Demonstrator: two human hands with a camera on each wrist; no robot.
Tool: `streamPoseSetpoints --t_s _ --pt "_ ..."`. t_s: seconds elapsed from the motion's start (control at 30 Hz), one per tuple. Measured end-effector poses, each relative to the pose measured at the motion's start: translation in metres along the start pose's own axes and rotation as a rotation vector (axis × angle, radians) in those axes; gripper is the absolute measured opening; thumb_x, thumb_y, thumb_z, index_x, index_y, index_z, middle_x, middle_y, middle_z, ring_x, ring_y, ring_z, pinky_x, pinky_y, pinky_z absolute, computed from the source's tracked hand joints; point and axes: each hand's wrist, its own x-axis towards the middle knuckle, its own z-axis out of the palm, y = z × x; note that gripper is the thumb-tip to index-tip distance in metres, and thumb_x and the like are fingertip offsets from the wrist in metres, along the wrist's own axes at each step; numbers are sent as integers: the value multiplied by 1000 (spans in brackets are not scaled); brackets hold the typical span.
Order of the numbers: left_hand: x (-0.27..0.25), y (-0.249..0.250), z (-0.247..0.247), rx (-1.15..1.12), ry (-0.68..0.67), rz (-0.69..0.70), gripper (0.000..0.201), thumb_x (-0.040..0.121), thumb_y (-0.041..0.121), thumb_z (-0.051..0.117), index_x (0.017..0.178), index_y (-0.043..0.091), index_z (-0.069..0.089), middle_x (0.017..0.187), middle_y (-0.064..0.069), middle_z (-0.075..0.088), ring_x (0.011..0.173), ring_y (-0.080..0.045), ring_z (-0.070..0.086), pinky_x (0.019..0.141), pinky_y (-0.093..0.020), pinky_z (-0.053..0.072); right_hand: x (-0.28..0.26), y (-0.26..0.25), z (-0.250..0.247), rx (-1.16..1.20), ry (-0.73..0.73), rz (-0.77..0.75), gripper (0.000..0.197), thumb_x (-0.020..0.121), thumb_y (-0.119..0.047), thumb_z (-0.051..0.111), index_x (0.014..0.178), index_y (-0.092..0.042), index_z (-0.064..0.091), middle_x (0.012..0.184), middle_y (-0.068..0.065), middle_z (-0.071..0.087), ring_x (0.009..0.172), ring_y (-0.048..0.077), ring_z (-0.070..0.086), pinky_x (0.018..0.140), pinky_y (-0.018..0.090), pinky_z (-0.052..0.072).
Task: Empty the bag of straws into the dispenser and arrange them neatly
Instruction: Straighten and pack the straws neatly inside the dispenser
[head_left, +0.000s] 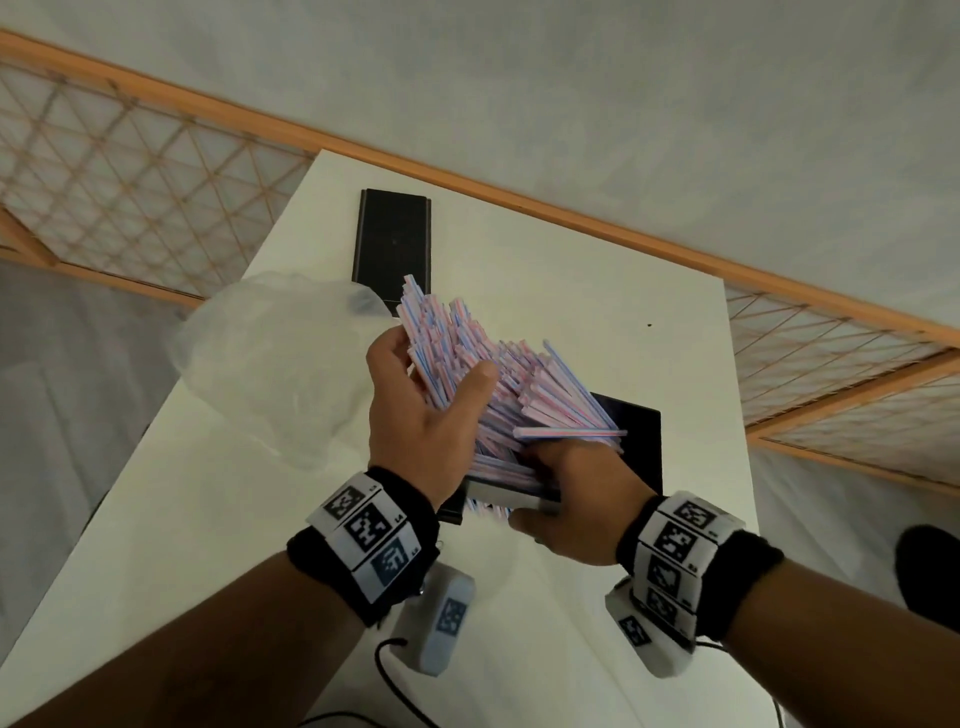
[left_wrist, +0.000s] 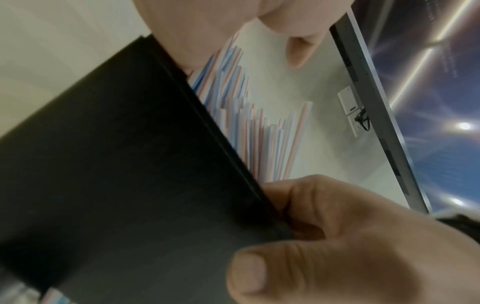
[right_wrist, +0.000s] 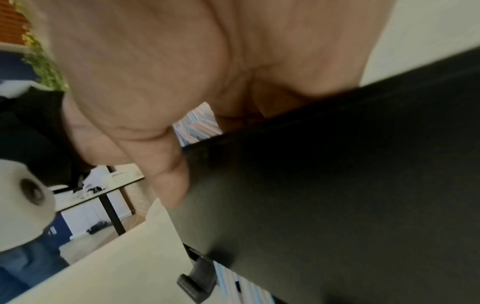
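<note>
A thick bundle of pink, blue and white striped straws (head_left: 467, 364) stands slanted in the black dispenser (head_left: 636, 441) in the middle of the white table (head_left: 218, 519). My left hand (head_left: 426, 415) grips the bundle from the left, thumb on top. My right hand (head_left: 576, 499) pinches the dispenser's near wall, with the thumb (left_wrist: 249, 273) on the black outer face (left_wrist: 116, 174). One straw (head_left: 571, 432) lies crosswise on the pile. The straws' uneven ends (left_wrist: 246, 115) rise above the wall. The right wrist view shows my palm (right_wrist: 155, 61) over the dispenser (right_wrist: 337, 185).
A crumpled clear plastic bag (head_left: 275, 374) lies on the table left of the straws. A flat black lid (head_left: 392, 239) rests at the table's far end. Wooden lattice screens (head_left: 130, 182) stand beyond the table. A monitor (left_wrist: 389, 102) hangs on the wall.
</note>
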Motion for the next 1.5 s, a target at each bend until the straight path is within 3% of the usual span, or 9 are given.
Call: streamPoseSetpoints --t_s 0.27,0.47,0.6,0.93,1.07,1.17,1.23,1.33,1.5 --pt "-2 -8 -7 -173 -50 110 66 80 41 65 129 7 37 119 1 64 105 -9 69 86 -21 53 13 1 9 -3 -157 95 35 73 -52 72 100 -34 57 90 -15 62 85 10 58 74 25 46" --pt "-1 -12 -8 -158 -67 130 68 81 41 64 132 5 35 118 2 67 106 -16 70 91 -35 56 30 -4 2 -66 -337 180 42 66 -59 71 96 -31 59 88 -7 70 82 14 67 73 31 56" --pt "0 -12 -6 -73 -58 134 67 81 46 64 131 10 37 112 12 69 103 -8 69 88 -24 54 38 -6 -4 -78 -447 228 67 76 -48 76 129 -16 49 117 4 67 104 25 63 90 40 53" --pt "0 -7 -4 -5 -38 144 69 82 55 63 131 14 39 119 10 66 108 -1 66 89 -15 49 39 -2 1 3 -350 124 80 57 -69 72 128 -36 52 122 -11 64 112 16 59 98 39 50" --pt "2 -6 -4 -5 -24 120 81 76 56 72 133 10 38 125 0 64 113 -11 66 97 -35 54 42 -1 -4 4 -322 143 57 64 -72 74 103 -35 56 92 -13 60 90 13 61 77 28 49" --pt "6 -2 -5 10 23 133 78 74 46 78 131 7 41 121 -4 64 110 -16 67 93 -43 56 42 -1 -8 4 -282 122 81 54 -95 60 119 -47 48 105 -19 59 103 13 58 88 30 50" --pt "9 -1 -4 46 30 116 79 74 41 82 132 10 39 123 -1 63 110 -14 67 94 -40 56 39 1 -11 -77 -309 103 89 55 -98 54 121 -37 51 95 -14 62 94 15 63 82 33 53" --pt "8 -7 -1 80 50 44 81 70 43 83 133 23 37 125 5 62 111 -12 66 97 -41 55 27 -4 -23 -114 -306 137 55 67 -83 63 81 -35 40 72 -12 49 64 5 48 56 24 36" --pt "6 -15 1 17 62 20 78 66 49 81 129 30 40 120 9 67 106 -9 70 96 -42 56 11 -2 -28 -69 -108 49 50 67 -65 78 83 -27 50 71 -7 55 61 6 53 56 24 43"
